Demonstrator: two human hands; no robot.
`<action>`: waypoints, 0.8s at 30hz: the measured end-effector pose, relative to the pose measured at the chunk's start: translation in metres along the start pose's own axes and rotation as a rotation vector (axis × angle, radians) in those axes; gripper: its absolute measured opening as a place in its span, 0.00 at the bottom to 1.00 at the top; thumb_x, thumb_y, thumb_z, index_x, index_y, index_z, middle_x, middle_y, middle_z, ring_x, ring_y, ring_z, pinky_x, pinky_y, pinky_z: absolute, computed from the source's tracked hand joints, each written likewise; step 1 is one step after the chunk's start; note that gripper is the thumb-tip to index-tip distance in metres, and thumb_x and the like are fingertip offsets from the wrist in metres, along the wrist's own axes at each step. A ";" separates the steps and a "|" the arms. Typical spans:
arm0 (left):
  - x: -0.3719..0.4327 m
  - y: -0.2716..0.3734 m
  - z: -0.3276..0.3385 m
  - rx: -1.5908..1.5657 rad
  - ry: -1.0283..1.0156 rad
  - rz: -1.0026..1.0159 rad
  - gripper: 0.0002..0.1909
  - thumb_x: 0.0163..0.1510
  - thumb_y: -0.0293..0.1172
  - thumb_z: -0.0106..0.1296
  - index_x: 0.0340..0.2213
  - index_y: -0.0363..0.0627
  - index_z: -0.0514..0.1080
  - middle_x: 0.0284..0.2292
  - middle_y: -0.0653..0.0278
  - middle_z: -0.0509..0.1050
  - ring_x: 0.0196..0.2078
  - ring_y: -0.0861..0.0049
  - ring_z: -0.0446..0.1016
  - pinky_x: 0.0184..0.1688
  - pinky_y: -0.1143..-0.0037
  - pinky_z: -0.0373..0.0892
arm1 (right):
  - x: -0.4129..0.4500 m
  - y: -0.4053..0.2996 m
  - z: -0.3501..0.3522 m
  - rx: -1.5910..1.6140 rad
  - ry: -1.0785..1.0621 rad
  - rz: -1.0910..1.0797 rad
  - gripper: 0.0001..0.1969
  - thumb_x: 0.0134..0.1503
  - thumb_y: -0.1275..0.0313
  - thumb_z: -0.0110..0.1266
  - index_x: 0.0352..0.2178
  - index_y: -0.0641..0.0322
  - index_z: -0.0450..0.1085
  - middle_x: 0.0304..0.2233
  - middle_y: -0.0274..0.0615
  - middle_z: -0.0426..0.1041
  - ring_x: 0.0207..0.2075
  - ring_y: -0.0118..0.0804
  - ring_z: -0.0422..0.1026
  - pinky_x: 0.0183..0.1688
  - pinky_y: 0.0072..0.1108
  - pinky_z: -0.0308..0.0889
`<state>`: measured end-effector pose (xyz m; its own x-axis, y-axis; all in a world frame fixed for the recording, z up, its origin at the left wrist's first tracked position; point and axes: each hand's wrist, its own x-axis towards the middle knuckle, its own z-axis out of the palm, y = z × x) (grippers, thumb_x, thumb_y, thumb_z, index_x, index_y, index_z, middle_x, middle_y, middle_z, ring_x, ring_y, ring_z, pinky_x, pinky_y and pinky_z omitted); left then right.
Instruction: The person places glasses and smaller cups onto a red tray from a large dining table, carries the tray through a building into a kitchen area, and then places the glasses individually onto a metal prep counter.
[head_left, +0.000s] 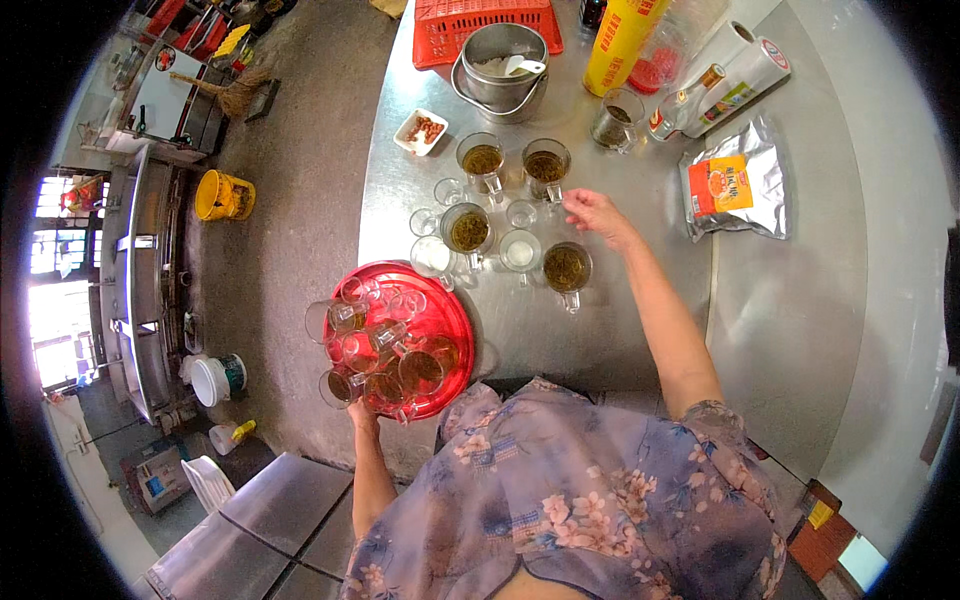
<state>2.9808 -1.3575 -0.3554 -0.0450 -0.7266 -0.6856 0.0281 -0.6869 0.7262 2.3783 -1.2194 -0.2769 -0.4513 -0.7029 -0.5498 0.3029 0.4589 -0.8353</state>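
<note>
My left hand (361, 412) grips the near left edge of a round red plastic tray (463, 337), partly hidden by glassware. Several glass mugs, some with brown liquid, crowd the tray, including a mug (421, 373) near its right side. On the steel table, my right hand (598, 216) has its fingertips beside the handle of a glass mug (546, 161) of dark tea with leaves; whether they grip it I cannot tell. Similar tea mugs stand around: one mug (481, 160), another mug (469, 231) and a nearer mug (568, 268). Among them are small glasses (520, 214) and a mug with white contents (520, 251).
Behind the mugs are a white dish of reddish nuts (421, 133), a metal pail (504, 90) with a white scoop and a red basket (487, 26). A leaf-filled mug (616, 124), glass bottle (684, 105) and silver packet (736, 184) stand right. The table's left edge drops to the floor.
</note>
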 end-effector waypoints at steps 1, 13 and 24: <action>0.000 0.000 0.003 0.002 -0.005 0.000 0.18 0.52 0.28 0.46 0.46 0.46 0.65 0.39 0.64 0.72 0.34 0.73 0.73 0.31 0.72 0.72 | 0.001 0.001 0.003 -0.035 -0.061 -0.013 0.19 0.55 0.59 0.52 0.44 0.57 0.66 0.37 0.29 0.68 0.33 0.22 0.69 0.35 0.16 0.65; -0.010 -0.002 0.001 0.200 0.022 0.204 0.19 0.45 0.25 0.54 0.42 0.43 0.68 0.36 0.66 0.72 0.34 0.75 0.72 0.29 0.75 0.70 | 0.020 0.000 0.026 0.297 -0.038 -0.108 0.11 0.53 0.67 0.54 0.36 0.60 0.66 0.34 0.33 0.68 0.34 0.28 0.69 0.39 0.20 0.66; -0.023 0.015 0.028 0.276 0.108 0.082 0.15 0.50 0.27 0.49 0.42 0.44 0.68 0.32 0.66 0.73 0.30 0.77 0.73 0.28 0.74 0.70 | 0.074 -0.013 -0.014 0.369 0.227 -0.256 0.09 0.52 0.67 0.55 0.33 0.60 0.67 0.30 0.30 0.68 0.28 0.23 0.66 0.29 0.15 0.65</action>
<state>2.9542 -1.3509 -0.3275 0.0528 -0.7867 -0.6150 -0.2459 -0.6072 0.7556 2.3288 -1.2697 -0.3074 -0.7091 -0.6128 -0.3488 0.4163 0.0354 -0.9085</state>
